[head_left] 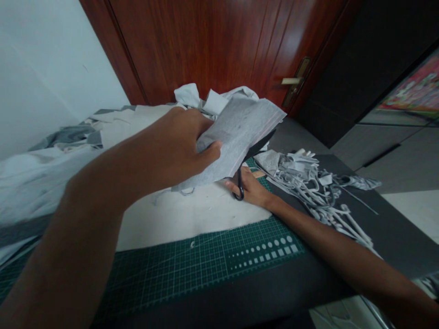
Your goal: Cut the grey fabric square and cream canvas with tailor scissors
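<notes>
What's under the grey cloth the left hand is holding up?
Below the grey cloth, cream cloth shows, lying on a green mat. Black scissors show beside the grey cloth's lower right edge. Anything the grey cloth covers is hidden.

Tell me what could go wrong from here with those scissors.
The left hand grips the grey fabric not far from the scissors in the right hand, so a slip might nick its fingers. The fabric is held up in the air, so it could flex and let the blades stray. Cream cloth lies below, so the scissors might catch it.
</notes>
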Action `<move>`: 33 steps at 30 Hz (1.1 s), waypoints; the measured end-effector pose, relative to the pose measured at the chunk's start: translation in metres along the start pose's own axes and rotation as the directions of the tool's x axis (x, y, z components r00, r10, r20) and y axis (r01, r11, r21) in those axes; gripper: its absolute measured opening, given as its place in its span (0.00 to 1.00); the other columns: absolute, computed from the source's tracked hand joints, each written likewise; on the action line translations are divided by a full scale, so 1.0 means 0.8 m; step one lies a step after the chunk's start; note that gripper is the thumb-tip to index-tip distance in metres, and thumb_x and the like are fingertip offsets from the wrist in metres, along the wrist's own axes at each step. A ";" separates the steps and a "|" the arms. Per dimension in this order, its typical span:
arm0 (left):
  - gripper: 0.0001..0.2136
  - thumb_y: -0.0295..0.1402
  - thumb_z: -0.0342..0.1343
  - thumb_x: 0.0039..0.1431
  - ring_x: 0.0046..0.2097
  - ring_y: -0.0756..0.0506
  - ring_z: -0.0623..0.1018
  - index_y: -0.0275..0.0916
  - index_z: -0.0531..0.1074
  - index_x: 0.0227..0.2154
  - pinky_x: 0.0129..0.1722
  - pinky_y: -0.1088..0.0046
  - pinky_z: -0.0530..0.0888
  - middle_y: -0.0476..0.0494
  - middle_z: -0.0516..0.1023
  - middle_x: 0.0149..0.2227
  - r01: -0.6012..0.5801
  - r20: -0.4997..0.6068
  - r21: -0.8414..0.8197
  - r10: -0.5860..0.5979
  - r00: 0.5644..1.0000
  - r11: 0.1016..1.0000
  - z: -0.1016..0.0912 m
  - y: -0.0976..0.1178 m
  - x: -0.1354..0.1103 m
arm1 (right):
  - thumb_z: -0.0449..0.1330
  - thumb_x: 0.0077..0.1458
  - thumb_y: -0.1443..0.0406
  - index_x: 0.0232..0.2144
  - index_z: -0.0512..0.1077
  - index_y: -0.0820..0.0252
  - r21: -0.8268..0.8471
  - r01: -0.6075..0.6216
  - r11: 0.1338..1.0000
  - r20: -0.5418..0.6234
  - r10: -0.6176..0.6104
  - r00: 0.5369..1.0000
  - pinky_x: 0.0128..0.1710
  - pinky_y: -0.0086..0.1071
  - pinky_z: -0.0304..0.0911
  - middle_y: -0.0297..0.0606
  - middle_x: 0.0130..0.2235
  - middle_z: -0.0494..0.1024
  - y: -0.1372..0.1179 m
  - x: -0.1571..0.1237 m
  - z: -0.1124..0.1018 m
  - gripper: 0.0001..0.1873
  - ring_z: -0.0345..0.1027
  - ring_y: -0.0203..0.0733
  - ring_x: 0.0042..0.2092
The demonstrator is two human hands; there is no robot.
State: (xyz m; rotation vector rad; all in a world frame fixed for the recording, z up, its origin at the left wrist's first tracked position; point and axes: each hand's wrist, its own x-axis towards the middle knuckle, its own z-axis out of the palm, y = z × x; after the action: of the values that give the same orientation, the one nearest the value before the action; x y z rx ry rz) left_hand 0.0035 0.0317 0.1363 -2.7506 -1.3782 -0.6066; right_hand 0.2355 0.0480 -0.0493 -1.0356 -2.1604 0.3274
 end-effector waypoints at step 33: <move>0.15 0.46 0.52 0.59 0.30 0.47 0.73 0.39 0.71 0.35 0.39 0.64 0.72 0.48 0.74 0.31 0.057 0.022 0.031 -0.057 0.998 0.998 -0.003 0.000 0.000 | 0.54 0.66 0.53 0.45 0.68 0.56 -0.014 0.009 1.000 -0.008 -0.009 1.000 0.50 0.50 0.63 0.43 0.39 0.75 0.002 -0.001 0.001 0.14 0.69 0.54 0.48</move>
State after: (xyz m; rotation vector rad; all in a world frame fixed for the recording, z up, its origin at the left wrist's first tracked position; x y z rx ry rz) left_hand 0.0025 0.0316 0.1387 -2.7118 -1.4624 -0.5530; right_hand 0.2364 0.0486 -0.0514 -1.0324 -2.1627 0.3041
